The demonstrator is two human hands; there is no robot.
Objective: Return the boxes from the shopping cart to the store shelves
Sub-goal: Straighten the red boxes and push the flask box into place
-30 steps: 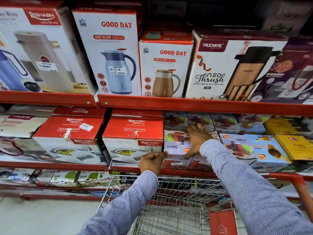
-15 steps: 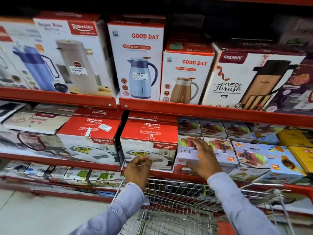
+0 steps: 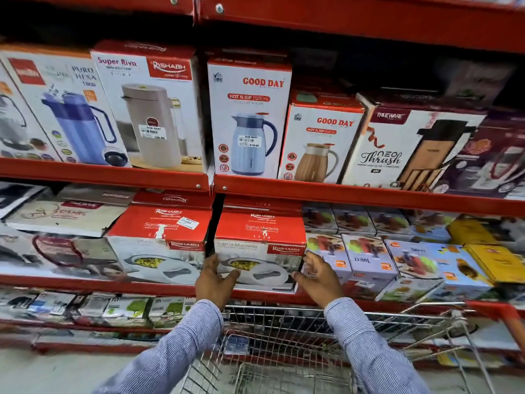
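Left hand (image 3: 213, 281): fingers spread, pressed on the left front edge of the red-and-white box (image 3: 260, 250).
Right hand (image 3: 319, 277): open, cupping its right edge.
Box: on the middle shelf (image 3: 159, 288), above the cart (image 3: 284, 351).

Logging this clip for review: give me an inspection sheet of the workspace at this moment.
Surface: red shelf, fully stocked.
Job's things: Sigma Marbella box at the front of the middle shelf; shopping cart below, no boxes visible in it.
Clutter: juicer boxes beside it, flask boxes above.
Grippers: left hand and right hand on the box's two sides.
Cables: nothing seen.
Surroundings: pale floor.
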